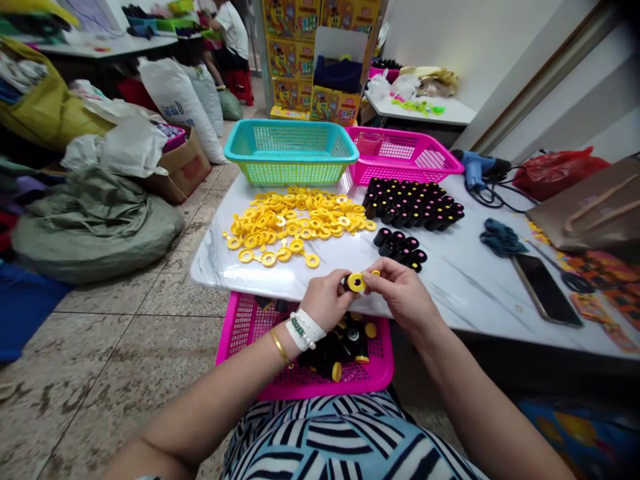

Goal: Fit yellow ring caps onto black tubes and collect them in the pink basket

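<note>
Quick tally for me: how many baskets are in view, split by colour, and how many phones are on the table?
Teal basket: 1
Pink baskets: 2, one on the table, one on the lap
Phone: 1
Total: 4

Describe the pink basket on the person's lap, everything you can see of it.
The pink basket is a shallow rectangular tray of bright pink plastic with mesh walls and floor and a smooth rounded rim. It sits level on the lap, its far edge tucked under the marble-look table. Inside lies a heap of black rollers with yellow rings. The left hand, with its wrist, is in front of the basket; contact cannot be told.
</note>
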`<state>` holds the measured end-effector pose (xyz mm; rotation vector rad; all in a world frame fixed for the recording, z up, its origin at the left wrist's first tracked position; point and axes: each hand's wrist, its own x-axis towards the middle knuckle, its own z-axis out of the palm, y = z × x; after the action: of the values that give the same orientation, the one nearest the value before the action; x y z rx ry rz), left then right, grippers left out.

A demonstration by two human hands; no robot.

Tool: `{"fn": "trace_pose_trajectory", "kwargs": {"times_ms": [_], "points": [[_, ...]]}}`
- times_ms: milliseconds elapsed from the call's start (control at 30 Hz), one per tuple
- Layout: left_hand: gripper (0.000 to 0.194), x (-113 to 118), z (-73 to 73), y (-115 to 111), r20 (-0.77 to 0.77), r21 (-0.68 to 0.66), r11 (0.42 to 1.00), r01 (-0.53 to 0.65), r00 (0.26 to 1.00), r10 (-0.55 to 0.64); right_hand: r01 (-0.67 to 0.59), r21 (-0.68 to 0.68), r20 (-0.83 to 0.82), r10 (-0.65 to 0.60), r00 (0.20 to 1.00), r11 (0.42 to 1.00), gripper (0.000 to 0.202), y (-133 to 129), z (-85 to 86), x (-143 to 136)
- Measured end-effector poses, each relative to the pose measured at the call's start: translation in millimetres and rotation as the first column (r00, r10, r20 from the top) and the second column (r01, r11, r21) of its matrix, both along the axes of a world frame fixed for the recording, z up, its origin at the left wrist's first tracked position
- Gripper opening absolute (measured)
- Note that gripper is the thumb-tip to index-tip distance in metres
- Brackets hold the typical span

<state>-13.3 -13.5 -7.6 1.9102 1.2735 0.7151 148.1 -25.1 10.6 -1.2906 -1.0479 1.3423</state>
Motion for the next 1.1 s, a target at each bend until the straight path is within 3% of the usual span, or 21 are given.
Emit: {"fn": "trace_pose_trajectory", "kwargs": {"times_ms": [300,533,767,867,933,1100], "points": [[0.034,-1.4,-3.7,-0.4,0.052,-0.030,0.999,0.018,0.999,-0.017,-0.059,-0.135,-0.052,0.053,0.997,0.989,0.035,7.3,-8.3,2.0],[0.025,-2.2,-0.2,0.6,0.117,-0.060,0.996,0.062,0.992,-0.055,-0.089,-0.062,0.066,0.093,0.993,0.994,0.034,12.4,-8.0,-0.3],[0.024,-4.2,6.0,-3.0,0.160,-0.069,0.991,0.113,0.982,-0.101,-0.009,0.016,0.205,0.005,0.979,1.000,0.029,5.5,-9.6,-5.1],[0.024,-6.6,11.1,-0.1,0.168,-0.123,0.983,0.133,0.980,-0.111,0.008,0.013,0.224,-0.011,0.975,1.000,0.029,5.1,-5.2,-7.8],[0.035,-7.5,12.2,2.6,0.183,-0.207,0.967,0.148,0.977,-0.110,0.010,0.008,0.255,-0.012,0.967,1.000,0.030,4.4,-1.9,-9.2],[0.041,-3.9,6.6,5.6,0.276,-0.379,0.915,0.139,0.961,-0.032,-0.004,-0.097,0.232,0.026,0.972,0.995,0.034,-1.3,1.0,-12.9]]}}
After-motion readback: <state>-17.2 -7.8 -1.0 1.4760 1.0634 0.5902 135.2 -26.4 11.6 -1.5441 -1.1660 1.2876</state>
